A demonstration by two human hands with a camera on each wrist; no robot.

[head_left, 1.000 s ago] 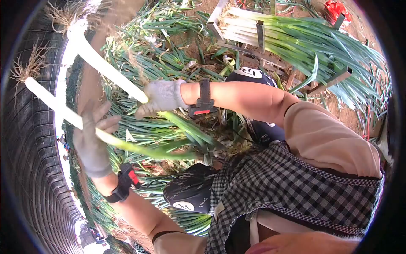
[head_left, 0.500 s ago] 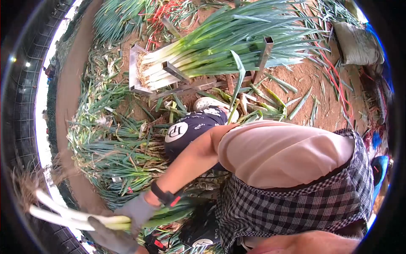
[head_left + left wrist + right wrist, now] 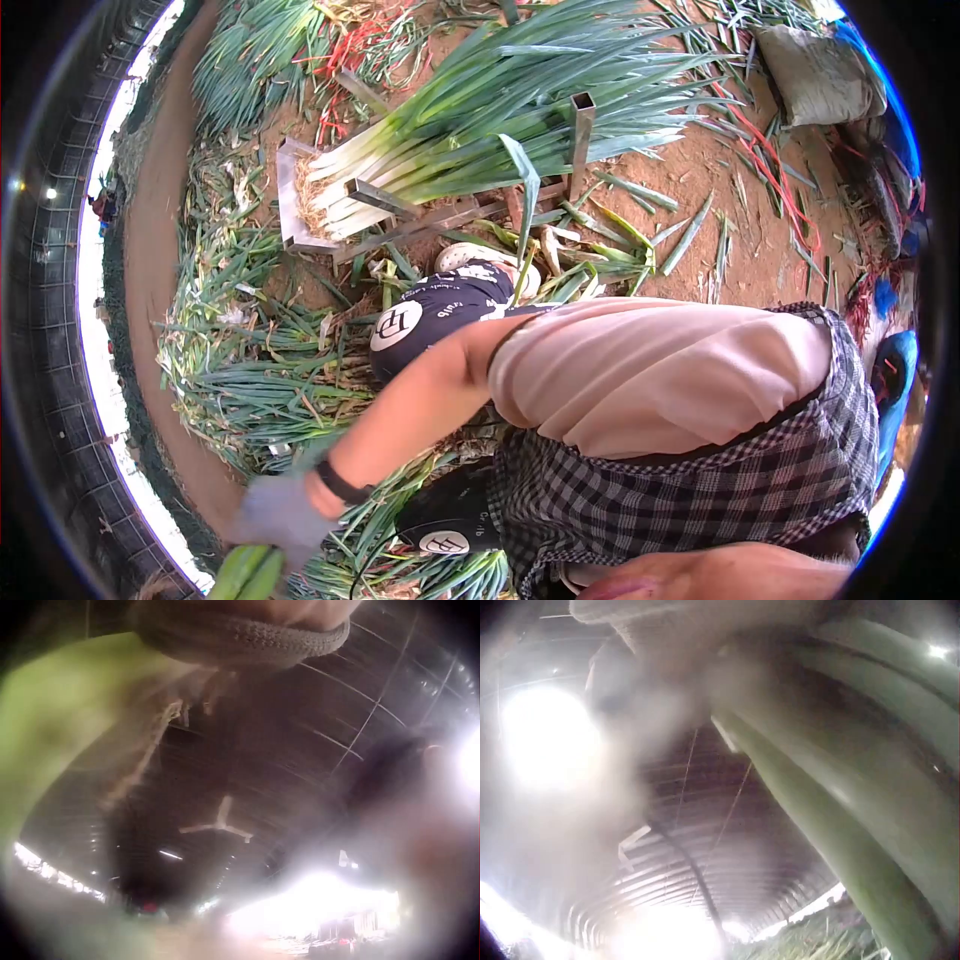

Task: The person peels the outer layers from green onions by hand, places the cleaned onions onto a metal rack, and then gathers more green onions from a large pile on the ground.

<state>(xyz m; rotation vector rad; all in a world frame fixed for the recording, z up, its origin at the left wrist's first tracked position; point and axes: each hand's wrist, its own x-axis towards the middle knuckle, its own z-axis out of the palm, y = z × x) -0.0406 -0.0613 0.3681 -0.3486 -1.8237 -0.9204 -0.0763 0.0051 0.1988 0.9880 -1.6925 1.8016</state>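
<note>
In the head view, at the lower left, my gloved right hand (image 3: 280, 520) grips green leek stalks (image 3: 245, 575); their white ends are out of that view. The right wrist view has thick green stalks (image 3: 847, 817) running down from the blurred glove (image 3: 705, 634). My left hand is outside the head view. Its ribbed grey glove (image 3: 247, 637) fills the top of the left wrist view, beside a blurred yellow-green stalk (image 3: 67, 705); how its fingers lie cannot be seen.
A metal rack (image 3: 290, 200) holds a bundle of leeks (image 3: 480, 120), roots to the left. Loose leeks (image 3: 270, 390) lie thickly by my knees. Red cords (image 3: 770, 170) and a pale sack (image 3: 825, 75) lie at the right. A mesh wall (image 3: 60, 330) curves along the left.
The view has turned toward the rack. Both hands, with the leeks, have shifted toward the lower left edge; my left hand and the white leek ends have left the head view.
</note>
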